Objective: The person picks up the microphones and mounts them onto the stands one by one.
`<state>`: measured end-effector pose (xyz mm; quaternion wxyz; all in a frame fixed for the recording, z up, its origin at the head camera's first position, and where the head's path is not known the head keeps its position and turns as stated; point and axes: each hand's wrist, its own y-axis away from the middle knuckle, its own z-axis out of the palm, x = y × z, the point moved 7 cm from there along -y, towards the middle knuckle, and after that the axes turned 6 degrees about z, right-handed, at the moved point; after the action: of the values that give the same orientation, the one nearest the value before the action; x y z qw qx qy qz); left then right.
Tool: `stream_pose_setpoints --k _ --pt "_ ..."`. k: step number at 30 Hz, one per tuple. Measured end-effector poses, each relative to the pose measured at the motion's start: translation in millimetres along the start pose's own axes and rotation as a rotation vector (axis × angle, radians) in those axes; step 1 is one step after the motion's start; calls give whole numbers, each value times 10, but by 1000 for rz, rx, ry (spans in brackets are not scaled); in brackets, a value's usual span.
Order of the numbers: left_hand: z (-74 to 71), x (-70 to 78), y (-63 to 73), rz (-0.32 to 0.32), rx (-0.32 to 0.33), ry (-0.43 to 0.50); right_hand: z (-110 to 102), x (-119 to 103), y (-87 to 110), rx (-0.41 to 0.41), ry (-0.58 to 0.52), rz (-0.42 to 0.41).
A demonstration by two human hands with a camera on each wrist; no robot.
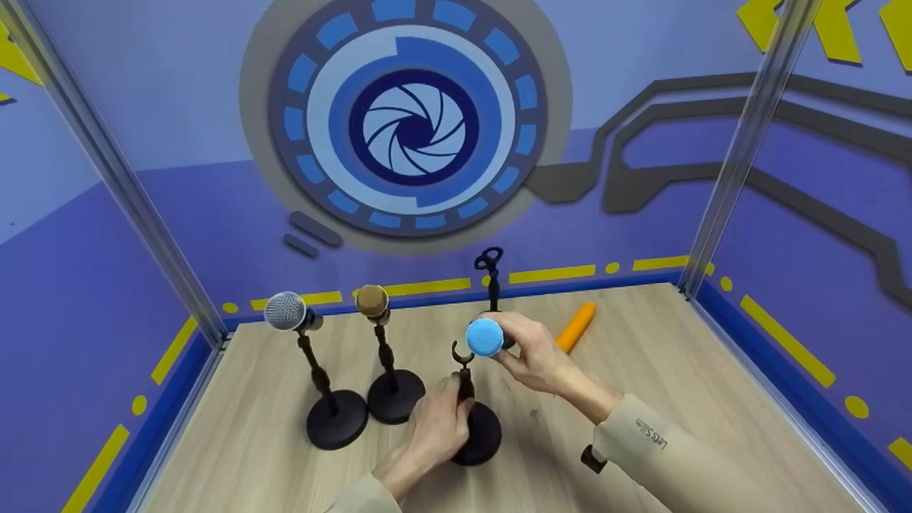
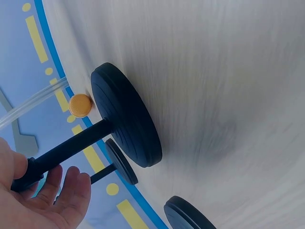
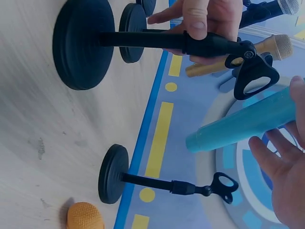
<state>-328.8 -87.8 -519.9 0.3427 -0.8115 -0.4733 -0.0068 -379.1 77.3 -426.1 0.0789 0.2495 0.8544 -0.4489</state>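
Observation:
My left hand (image 1: 438,420) grips the upper pole of a black microphone stand (image 1: 479,436) whose round base is on the table. At its top is a black clip (image 3: 257,76) with nothing in it. My right hand (image 1: 538,349) holds a blue microphone (image 3: 243,121) by its body, just above and right of that clip and apart from it. In the head view only the microphone's round blue end shows. Behind the right hand stands another black stand (image 1: 493,285) with a bare clip. An orange microphone (image 1: 577,326) lies on the table to the right.
To the left, two black stands hold a silver-headed microphone (image 1: 286,313) and a gold one (image 1: 372,303). A small black object (image 1: 593,458) is partly covered by the right sleeve. Patterned blue panels and metal posts (image 1: 741,142) border the wooden table (image 1: 249,399).

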Motion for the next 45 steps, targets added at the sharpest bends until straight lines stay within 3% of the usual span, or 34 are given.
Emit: stream_pose_setpoints --k 12,22,32,45 --pt "15 -1 30 15 12 38 108 35 -105 -109 -68 31" --pt "27 9 43 3 12 24 242 55 -172 -139 -165 13" --pt "36 8 49 -10 10 33 335 4 -233 -295 -131 -2" --pt "55 -31 36 -45 -13 29 332 7 -301 -375 -91 -11"
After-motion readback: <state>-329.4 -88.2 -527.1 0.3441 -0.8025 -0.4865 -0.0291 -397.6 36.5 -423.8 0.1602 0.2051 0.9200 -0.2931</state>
